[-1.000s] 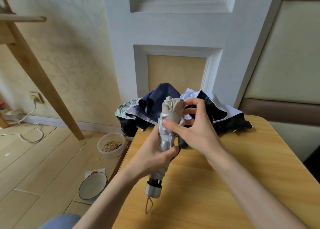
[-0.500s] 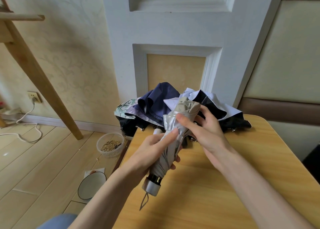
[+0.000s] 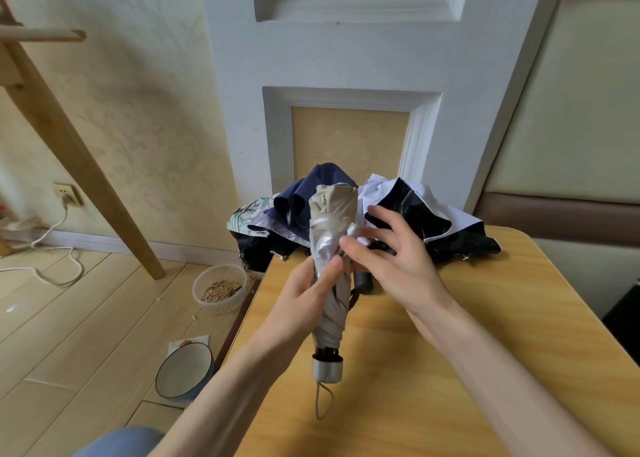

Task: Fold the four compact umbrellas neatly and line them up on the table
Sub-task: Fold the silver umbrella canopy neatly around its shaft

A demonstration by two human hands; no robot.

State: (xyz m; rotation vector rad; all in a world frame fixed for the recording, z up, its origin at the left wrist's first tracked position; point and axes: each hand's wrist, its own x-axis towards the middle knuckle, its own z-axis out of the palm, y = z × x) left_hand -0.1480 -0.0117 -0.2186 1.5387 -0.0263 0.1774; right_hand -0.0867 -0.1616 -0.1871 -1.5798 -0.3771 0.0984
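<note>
Yellow wooden surface, over which we logged one rolled silver umbrella, held upright with handle down, our left hand curled round its canopy and our right hand pinching its strap; other umbrellas, unfolded, lay heaped at the far edge.

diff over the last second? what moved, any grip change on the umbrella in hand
The silver-and-beige compact umbrella, leaning right half a second ago, has swung back upright. The right hand moved from the umbrella's top to its right side and now appears to pinch the closing strap. Unchanged: the left hand grips the umbrella's middle, and the pile of unfolded umbrellas lies at the far edge of the wooden table.
</note>
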